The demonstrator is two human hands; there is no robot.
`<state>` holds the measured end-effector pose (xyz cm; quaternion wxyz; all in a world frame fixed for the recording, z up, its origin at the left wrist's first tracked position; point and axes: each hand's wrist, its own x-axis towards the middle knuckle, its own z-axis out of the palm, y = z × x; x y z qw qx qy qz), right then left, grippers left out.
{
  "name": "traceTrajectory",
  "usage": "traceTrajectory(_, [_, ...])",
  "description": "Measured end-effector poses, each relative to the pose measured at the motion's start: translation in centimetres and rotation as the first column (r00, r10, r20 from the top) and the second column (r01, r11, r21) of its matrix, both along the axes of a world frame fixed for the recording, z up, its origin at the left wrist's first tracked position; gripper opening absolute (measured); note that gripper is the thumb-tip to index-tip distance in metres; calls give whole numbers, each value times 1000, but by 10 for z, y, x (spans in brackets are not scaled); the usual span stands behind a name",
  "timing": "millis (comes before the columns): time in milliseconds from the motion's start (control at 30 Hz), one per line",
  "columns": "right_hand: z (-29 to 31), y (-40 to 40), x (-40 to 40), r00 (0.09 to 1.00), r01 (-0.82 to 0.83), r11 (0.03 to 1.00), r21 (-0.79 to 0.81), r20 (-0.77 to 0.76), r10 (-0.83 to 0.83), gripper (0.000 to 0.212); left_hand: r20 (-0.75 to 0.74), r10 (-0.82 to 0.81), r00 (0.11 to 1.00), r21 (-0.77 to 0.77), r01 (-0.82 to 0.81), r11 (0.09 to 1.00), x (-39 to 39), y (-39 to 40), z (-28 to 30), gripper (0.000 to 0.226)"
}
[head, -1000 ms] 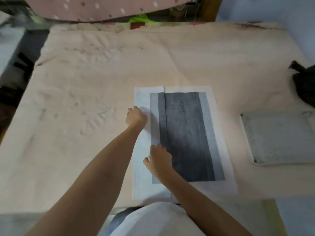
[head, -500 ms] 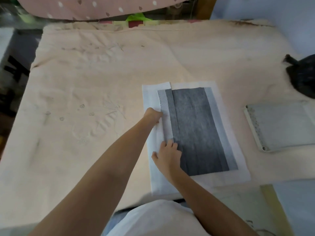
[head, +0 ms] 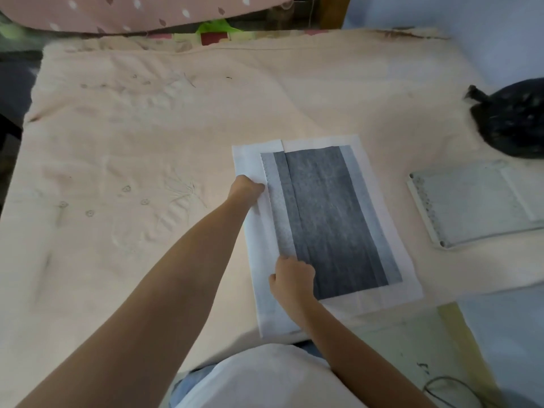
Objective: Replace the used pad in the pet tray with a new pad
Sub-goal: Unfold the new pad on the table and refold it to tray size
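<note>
A new pad [head: 338, 219] with a white border and a dark grey middle lies on the beige-covered table, its left flap still folded over. My left hand [head: 245, 188] grips the white left flap about halfway up its edge. Closer to me, my right hand [head: 291, 278] has its curled fingers on the folded edge where white meets grey. The pale grey pet tray [head: 471, 201] lies flat on the table to the right of the pad, apart from it and with nothing in it.
A tied black plastic bag [head: 512, 122] sits at the far right behind the tray. The beige cloth [head: 132, 142] covers the table, whose near edge runs just below the pad. A pink dotted fabric [head: 117, 13] hangs at the back.
My left hand has moved right from the pad's outer margin onto the folded flap. My right hand has stayed at the fold near the lower end. The view has shifted left.
</note>
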<state>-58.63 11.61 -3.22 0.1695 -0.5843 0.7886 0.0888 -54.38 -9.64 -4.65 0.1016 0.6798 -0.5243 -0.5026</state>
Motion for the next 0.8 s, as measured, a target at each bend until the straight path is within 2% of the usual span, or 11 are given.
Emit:
traceTrajectory(167, [10,14,-6,996,-7,998,57,93,2,15,-18,54,998,-2,-54,999,1,-6,-2,21])
traceTrajectory(267, [19,11,-6,988,-8,1000,2,155,7,17,-49,91,995,-10,-92,996,1,-10,4,20])
traceTrajectory(400, [37,4,11,969,-90,994,-67,227,103,19,-152,168,974,-16,-172,985,12,-14,20,19])
traceTrajectory(567, [53,-5,48,909,-248,964,-101,319,267,16,-263,276,925,-76,-305,949,65,-14,40,22])
traceTrajectory(800, [61,-17,121,820,-412,906,-101,393,417,11,-231,381,895,-104,-412,905,168,-12,41,23])
